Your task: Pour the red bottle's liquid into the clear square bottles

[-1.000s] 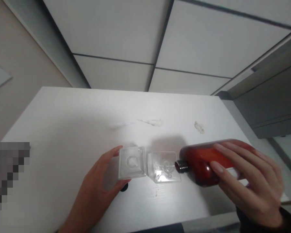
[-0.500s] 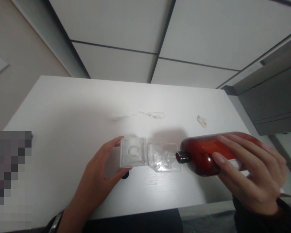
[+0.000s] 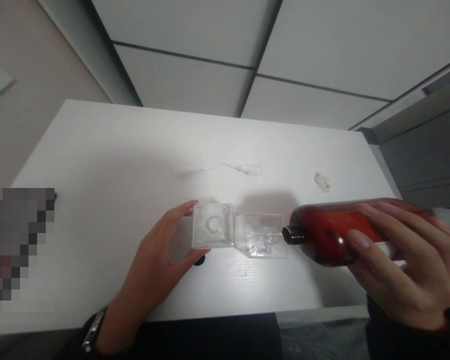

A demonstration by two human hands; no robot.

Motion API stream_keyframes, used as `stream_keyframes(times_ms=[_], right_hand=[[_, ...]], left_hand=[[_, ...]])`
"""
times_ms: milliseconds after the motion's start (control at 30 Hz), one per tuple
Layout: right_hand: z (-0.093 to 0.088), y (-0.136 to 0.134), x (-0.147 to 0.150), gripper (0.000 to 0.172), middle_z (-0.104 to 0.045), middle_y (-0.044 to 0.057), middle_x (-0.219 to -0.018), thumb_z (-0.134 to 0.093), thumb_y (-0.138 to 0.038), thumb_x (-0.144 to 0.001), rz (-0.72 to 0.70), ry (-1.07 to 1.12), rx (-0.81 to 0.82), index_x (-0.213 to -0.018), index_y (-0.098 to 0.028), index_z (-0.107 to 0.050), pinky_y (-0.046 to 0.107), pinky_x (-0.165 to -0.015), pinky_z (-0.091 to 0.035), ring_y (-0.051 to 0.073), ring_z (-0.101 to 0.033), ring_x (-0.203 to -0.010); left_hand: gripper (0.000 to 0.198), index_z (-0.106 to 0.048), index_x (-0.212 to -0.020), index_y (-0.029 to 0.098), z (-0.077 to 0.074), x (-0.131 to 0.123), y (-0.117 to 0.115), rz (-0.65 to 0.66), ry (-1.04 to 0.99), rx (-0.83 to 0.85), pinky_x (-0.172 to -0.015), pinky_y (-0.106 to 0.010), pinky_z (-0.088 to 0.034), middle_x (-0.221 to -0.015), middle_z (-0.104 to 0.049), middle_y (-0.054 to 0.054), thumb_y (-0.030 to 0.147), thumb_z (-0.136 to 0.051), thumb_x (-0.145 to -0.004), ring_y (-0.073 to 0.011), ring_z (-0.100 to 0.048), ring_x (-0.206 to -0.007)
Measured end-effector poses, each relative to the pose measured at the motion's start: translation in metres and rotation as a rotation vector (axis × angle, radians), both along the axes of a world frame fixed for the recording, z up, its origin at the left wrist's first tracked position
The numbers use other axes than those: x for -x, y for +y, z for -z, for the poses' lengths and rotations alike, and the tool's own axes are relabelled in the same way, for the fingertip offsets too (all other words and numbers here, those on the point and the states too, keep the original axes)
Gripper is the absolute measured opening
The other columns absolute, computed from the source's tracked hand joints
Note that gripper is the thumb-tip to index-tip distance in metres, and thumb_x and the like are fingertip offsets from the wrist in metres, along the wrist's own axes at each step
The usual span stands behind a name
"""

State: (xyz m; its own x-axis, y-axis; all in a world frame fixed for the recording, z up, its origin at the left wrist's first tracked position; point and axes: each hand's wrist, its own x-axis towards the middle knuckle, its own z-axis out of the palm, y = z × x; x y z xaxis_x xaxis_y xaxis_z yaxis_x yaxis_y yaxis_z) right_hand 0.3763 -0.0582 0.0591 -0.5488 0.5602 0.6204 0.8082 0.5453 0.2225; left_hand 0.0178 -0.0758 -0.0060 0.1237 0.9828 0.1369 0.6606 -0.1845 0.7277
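My left hand [image 3: 153, 255] grips a clear square container [image 3: 213, 239] between the thumb and fingers, with a round mark in its middle. Against its right side is a second clear square box [image 3: 247, 237]; whether the two are joined I cannot tell. My right hand [image 3: 408, 260] is closed around a reddish-brown bottle [image 3: 330, 235] lying tilted on its side, its uncapped black-looking threaded neck [image 3: 294, 235] at the second box's right edge. Clear liquid seems to run from the neck into that box. A small round black thing [image 3: 200, 260] lies partly hidden by my left thumb.
The white table [image 3: 108, 150] has pale smears [image 3: 247, 169] and a greyish stain [image 3: 322, 182] on its far half. Light panels [image 3: 183, 80] stand behind it. A blurred-out, pixelated patch [image 3: 11, 240] covers the left edge. A grey cabinet [image 3: 427, 150] is at the right.
The camera view has shifted, so everything sits slightly farther right and mostly higher in the picture. Both hands keep their holds, and the bottle's neck stays by the second box.
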Motion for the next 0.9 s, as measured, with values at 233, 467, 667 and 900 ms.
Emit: stream_keyframes(times_ms=[233,467,667,900], right_hand=[[-0.0004,-0.0021,-0.0038,0.086,-0.065,-0.005,-0.153,-0.072,-0.004,-0.092,0.035,0.013,0.008,-0.159,-0.052,-0.045,0.048,-0.114,-0.049,0.031,-0.072,-0.128],[-0.0015,-0.0015,-0.0037,0.093,-0.063,-0.002,-0.155,-0.073,0.002,-0.086,0.013,0.001,0.017,-0.160,-0.049,-0.046,0.051,-0.111,-0.051,0.036,-0.072,-0.127],[-0.0022,0.0003,-0.0064,0.095,-0.063,0.000,-0.154,-0.074,0.004,-0.085,-0.006,-0.027,0.006,-0.160,-0.047,-0.046,0.053,-0.110,-0.052,0.037,-0.072,-0.126],[-0.0003,0.0027,-0.0075,0.094,-0.064,0.002,-0.153,-0.076,0.006,-0.084,-0.030,-0.028,-0.012,-0.159,-0.043,-0.050,0.050,-0.115,-0.049,0.034,-0.070,-0.130]], left_hand=[[0.067,-0.051,-0.152,0.035,-0.0036,0.0003,0.0007,0.001,-0.024,0.041,-0.116,-0.055,-0.057,-0.148,-0.069,-0.006,0.036,-0.077,-0.090,-0.0332,-0.068,-0.136],[0.066,-0.053,-0.150,0.032,-0.0079,0.0006,0.0024,0.006,-0.042,0.089,-0.117,-0.056,-0.056,-0.148,-0.069,-0.007,0.037,-0.078,-0.089,-0.0331,-0.068,-0.136],[0.065,-0.052,-0.151,0.034,-0.0071,-0.0009,0.0024,0.010,-0.039,0.082,-0.116,-0.054,-0.057,-0.148,-0.069,-0.007,0.040,-0.076,-0.090,-0.0325,-0.068,-0.136],[0.065,-0.052,-0.151,0.035,-0.0042,0.0004,0.0004,-0.009,-0.032,0.059,-0.114,-0.055,-0.059,-0.147,-0.069,-0.006,0.041,-0.076,-0.090,-0.0338,-0.068,-0.135]])
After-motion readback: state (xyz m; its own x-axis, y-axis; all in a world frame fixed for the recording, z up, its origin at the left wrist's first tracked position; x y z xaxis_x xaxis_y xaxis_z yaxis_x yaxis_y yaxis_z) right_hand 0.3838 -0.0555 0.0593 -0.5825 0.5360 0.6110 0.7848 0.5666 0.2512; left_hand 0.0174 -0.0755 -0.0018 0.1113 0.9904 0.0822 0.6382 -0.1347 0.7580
